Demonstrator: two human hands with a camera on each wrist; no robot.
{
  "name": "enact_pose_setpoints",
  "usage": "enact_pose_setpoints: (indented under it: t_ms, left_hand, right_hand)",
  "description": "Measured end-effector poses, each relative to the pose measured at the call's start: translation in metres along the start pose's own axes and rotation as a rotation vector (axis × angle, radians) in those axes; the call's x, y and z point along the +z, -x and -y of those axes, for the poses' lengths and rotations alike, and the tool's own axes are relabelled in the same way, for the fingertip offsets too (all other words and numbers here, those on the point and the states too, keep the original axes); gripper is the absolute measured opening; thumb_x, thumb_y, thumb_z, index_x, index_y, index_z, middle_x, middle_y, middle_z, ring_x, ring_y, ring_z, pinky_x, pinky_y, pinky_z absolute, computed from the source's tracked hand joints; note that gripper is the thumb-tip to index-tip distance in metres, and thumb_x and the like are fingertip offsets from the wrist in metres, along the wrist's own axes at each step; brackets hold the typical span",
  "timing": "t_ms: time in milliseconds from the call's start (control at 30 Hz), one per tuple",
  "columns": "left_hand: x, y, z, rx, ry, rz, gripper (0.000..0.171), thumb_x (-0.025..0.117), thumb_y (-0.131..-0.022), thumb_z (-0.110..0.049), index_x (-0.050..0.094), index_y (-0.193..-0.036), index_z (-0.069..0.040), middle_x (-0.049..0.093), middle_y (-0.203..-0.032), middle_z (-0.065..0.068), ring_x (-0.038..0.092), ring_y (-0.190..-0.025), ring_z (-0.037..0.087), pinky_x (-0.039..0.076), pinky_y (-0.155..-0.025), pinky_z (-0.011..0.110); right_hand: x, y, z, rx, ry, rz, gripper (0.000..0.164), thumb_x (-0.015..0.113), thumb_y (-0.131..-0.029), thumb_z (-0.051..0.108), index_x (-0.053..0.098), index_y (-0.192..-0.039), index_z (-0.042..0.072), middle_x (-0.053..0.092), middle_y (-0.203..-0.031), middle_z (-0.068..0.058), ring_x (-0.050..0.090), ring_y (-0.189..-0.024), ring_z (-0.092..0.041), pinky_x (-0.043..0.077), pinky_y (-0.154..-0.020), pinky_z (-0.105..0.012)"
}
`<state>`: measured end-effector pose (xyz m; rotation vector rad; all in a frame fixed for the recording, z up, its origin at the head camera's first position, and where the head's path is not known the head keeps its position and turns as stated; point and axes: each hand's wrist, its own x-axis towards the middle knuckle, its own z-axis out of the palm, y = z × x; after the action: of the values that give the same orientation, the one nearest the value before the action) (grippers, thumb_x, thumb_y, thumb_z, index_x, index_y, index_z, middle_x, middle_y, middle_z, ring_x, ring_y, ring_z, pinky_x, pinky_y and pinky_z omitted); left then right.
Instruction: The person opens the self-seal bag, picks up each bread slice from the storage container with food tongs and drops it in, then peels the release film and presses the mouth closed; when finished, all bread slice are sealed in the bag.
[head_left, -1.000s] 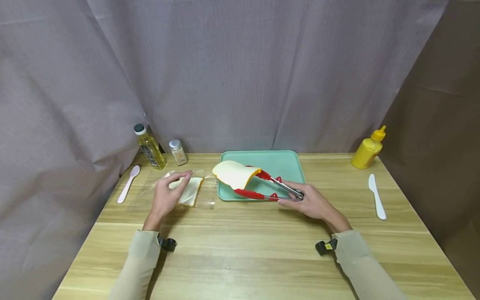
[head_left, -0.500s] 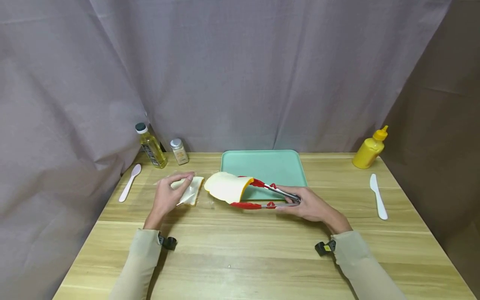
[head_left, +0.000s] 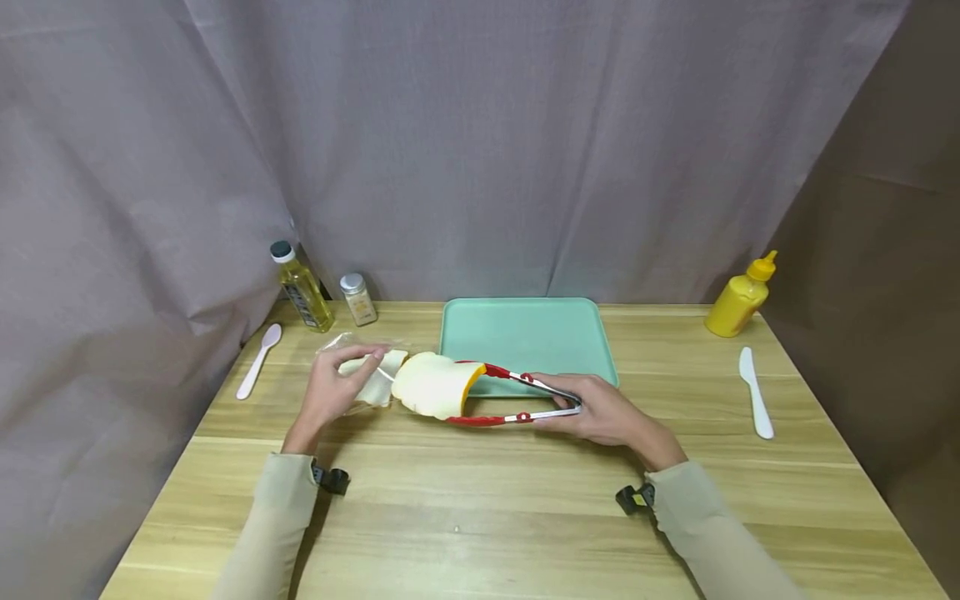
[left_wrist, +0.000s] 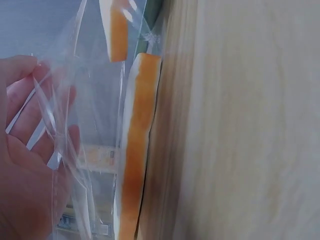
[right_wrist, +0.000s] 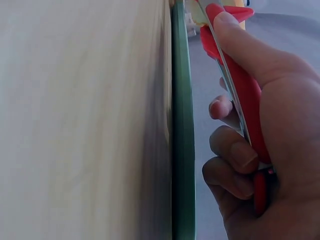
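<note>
My right hand (head_left: 603,411) grips a pair of tongs (head_left: 551,415) with red tips. Between the tips a white slice of bread (head_left: 435,385) with a yellow-orange edge is held, bent into a curve. Its far end overlaps the mouth of a clear plastic bag (left_wrist: 100,90). Thumb and fingers of my left hand (head_left: 333,387) pinch the bag's film and lift it. Another bread slice (left_wrist: 137,150) lies inside the bag on the table, partly covered by that hand in the head view. In the right wrist view, fingers curl round the tongs' red handle (right_wrist: 247,100).
A green tray (head_left: 528,333) lies behind the tongs. At the back left stand an oil bottle (head_left: 303,292) and a shaker jar (head_left: 358,300), with a pink spoon (head_left: 258,361) nearby. On the right are a yellow squeeze bottle (head_left: 738,302) and a white knife (head_left: 755,393).
The right hand has moved left and toward the front with the tongs, carrying the bread slice from over the tray to the bag's mouth. My left hand has stayed nearly in place, holding the film.
</note>
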<state>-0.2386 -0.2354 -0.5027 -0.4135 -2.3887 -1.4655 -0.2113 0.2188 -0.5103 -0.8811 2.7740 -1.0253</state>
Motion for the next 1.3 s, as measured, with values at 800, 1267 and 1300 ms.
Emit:
enact_pose_setpoints:
  t_ms: [800,1267,1300]
  left_hand:
    - [-0.001,-0.001,0.001,-0.013,-0.034,0.059,0.018,0.077,-0.103,-0.030,0.085,-0.116,-0.021,0.083,-0.119,-0.005,0.076,-0.118,0.021,0.050,-0.116,0.031]
    - [-0.002,-0.001,0.004,-0.064,-0.022,0.034,0.018,0.077,-0.103,-0.020,0.083,-0.116,-0.010,0.083,-0.119,0.007,0.075,-0.118,0.028,0.049,-0.115,0.031]
    - [-0.002,-0.002,0.005,-0.063,-0.018,0.035,0.017,0.077,-0.103,-0.021,0.083,-0.116,-0.011,0.083,-0.120,0.006,0.075,-0.119,0.027,0.049,-0.116,0.034]
  right_hand:
    - [0.013,-0.034,0.006,-0.064,-0.020,0.005,0.072,0.091,-0.088,0.048,0.061,-0.152,0.039,0.053,-0.079,0.013,0.059,-0.088,-0.010,0.048,-0.079,-0.029]
    - [0.025,-0.055,0.012,-0.053,0.042,-0.011,0.075,0.091,-0.086,0.052,0.060,-0.153,0.041,0.056,-0.081,0.008,0.059,-0.093,-0.013,0.049,-0.082,-0.033]
    - [0.026,-0.056,0.013,-0.051,0.041,-0.010,0.075,0.091,-0.086,0.052,0.060,-0.153,0.041,0.056,-0.081,0.009,0.059,-0.094,-0.013,0.049,-0.083,-0.033]
